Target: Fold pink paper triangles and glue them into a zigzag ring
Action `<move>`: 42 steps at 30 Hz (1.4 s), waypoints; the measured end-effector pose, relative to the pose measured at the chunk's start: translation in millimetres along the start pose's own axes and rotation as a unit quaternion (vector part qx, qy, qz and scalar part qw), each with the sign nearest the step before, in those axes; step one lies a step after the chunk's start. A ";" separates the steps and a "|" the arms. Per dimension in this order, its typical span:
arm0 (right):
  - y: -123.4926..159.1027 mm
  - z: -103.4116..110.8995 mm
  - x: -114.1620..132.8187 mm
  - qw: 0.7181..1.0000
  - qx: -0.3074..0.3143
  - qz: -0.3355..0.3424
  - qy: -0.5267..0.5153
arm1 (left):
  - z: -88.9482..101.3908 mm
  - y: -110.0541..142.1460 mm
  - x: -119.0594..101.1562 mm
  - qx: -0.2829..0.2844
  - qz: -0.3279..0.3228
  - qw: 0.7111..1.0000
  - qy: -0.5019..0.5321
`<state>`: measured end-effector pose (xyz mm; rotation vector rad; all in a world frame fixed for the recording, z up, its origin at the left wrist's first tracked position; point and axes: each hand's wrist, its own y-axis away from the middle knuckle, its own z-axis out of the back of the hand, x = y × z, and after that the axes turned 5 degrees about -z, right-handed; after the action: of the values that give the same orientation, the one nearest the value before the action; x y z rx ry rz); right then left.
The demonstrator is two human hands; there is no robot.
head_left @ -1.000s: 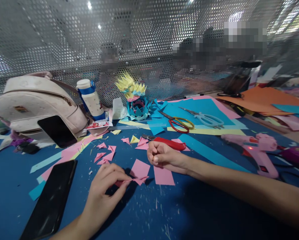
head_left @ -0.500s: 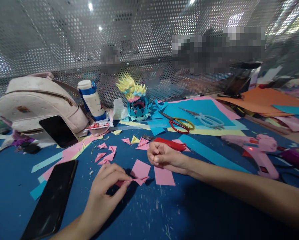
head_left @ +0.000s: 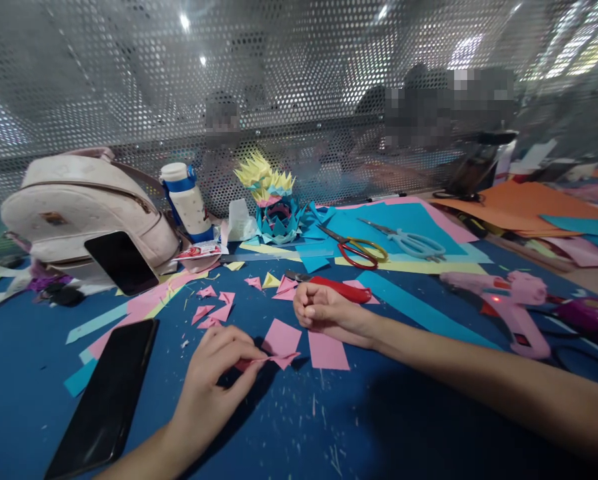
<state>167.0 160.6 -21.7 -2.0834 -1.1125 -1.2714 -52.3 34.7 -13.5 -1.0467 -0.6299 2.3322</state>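
My left hand (head_left: 223, 370) pinches a folded pink paper piece (head_left: 283, 360) between thumb and fingers, low over the blue table. Its tip pokes out to the right, in front of a flat pink paper square (head_left: 280, 335). My right hand (head_left: 326, 313) is closed, fingers curled toward the thumb; whether anything is inside is hidden. Beneath and in front of it lies another pink paper square (head_left: 329, 351). Just behind the right hand is a red-handled tool (head_left: 346, 291), partly covered. Small folded pink pieces (head_left: 223, 307) and a yellow folded piece (head_left: 271, 281) lie beyond my left hand.
A pink glue gun (head_left: 516, 300) with a lit red light stands at right. Scissors with red and yellow handles (head_left: 359, 253) and light-blue scissors (head_left: 413, 243) lie behind. A paper model (head_left: 273, 207), bottle (head_left: 189, 203), backpack (head_left: 89, 207) and two phones (head_left: 103, 400) are farther left.
The camera view has shifted slightly, nudging the left-side things to the right in the picture. Both hands keep nearly the same pose, and the folded pink paper piece stays in my left fingers.
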 end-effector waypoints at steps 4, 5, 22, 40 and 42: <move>-3.3 -0.3 1.0 0.998 -0.004 -0.001 0.062 | -0.2 -0.6 0.0 -0.002 -0.004 1.000 0.006; -4.8 -0.5 2.4 0.997 -0.007 0.000 0.082 | -0.1 -0.5 -0.1 -0.002 -0.004 1.000 0.010; -75.2 -16.6 31.9 0.855 -0.015 0.056 0.516 | 1.2 0.2 -2.9 -0.007 -0.018 1.000 0.013; -90.4 -28.0 45.2 0.740 -0.043 0.113 0.661 | 1.5 1.4 -2.8 -0.001 -0.013 1.000 0.019; -91.7 -24.0 43.8 0.721 -0.061 0.112 0.681 | 1.2 1.6 -2.5 -0.001 -0.012 1.000 0.017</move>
<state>90.2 213.3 25.7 -0.7199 -0.0583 -2.0979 -52.2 31.7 -12.5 -1.0716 -0.6281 2.2886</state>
